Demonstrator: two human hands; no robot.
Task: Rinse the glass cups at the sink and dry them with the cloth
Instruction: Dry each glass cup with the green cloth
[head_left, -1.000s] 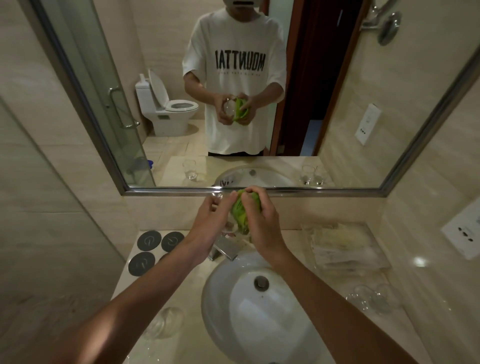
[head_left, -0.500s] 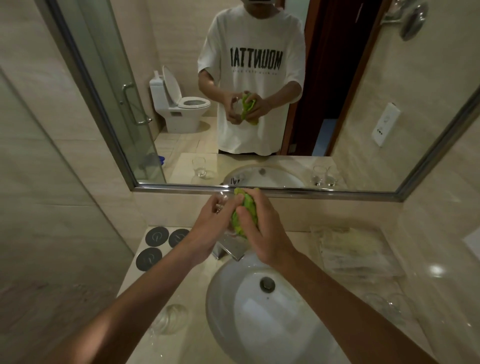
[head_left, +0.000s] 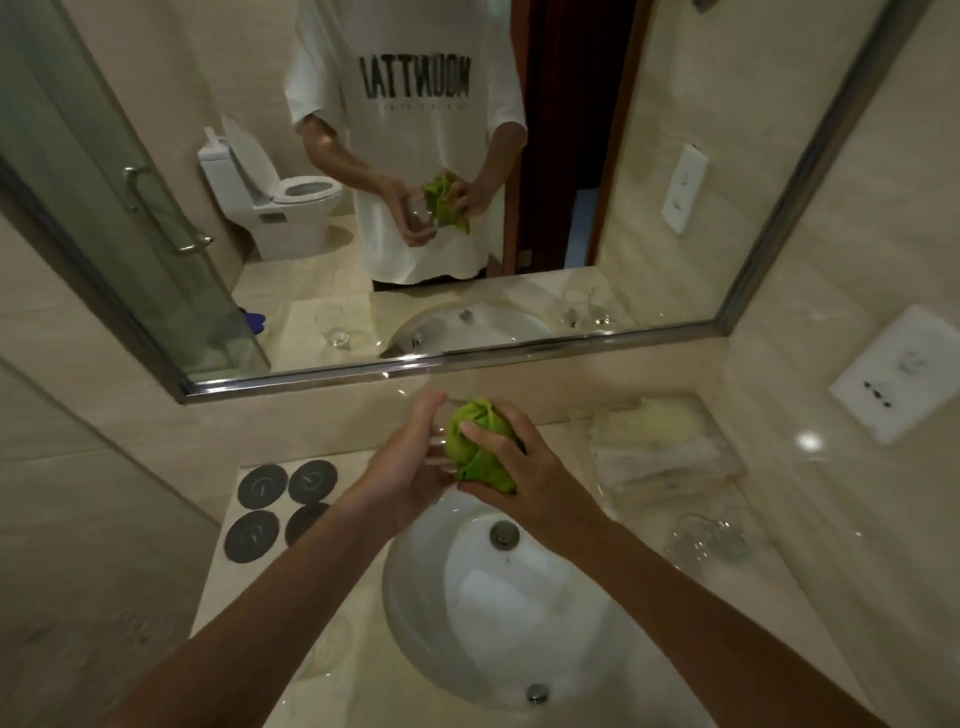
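**Drying a cup over the sink**

My left hand (head_left: 410, 467) curls around a glass cup (head_left: 439, 447), holding it above the sink (head_left: 415, 597) so drips fall into the basin. My right hand (head_left: 524, 467) pinches the green cloth (head_left: 480, 441) bunched against the cup, likely pushed into its mouth to wipe inside. The basin holds no cups. 2 cups (head_left: 711, 540) stand on the counter right of the sink, 1 cup (head_left: 327, 649) near left; whether they hold water I cannot tell.

My left hand (head_left: 410, 467) cupping a glass cup (head_left: 439, 447), my right hand (head_left: 524, 478) pressing the green cloth (head_left: 475, 441) into it, white sink (head_left: 467, 613) at six o'clock, more cups (head_left: 711, 540) at three o'clock
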